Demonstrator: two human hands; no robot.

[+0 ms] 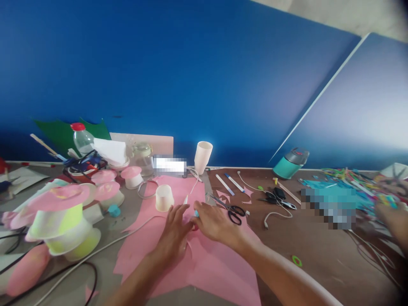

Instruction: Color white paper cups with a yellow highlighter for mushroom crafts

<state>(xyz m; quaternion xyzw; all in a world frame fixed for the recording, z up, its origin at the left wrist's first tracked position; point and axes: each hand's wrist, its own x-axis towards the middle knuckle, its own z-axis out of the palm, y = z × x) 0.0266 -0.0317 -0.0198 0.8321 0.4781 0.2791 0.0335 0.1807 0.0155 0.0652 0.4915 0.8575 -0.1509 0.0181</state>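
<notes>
Pink paper sheets [219, 267] lie across the middle of the table. My left hand [175, 229] rests on them, its fingers bent, with a white pointed tip showing above the fingertips; what it holds, if anything, is unclear. Close beside it, my right hand [208, 221] is closed round a small light blue object [196, 213], mostly hidden by the fingers. A white paper cup [164, 198] stands upside down just beyond my left hand. Black-handled scissors [235, 214] lie to the right of my right hand.
Cups with pink paper tops [63, 197] crowd the left side. Stacked white cups [203, 157], markers [225, 184] and a teal flask [290, 163] stand or lie further back. White cables cross the table. Another person's hand [393, 221] is at the far right.
</notes>
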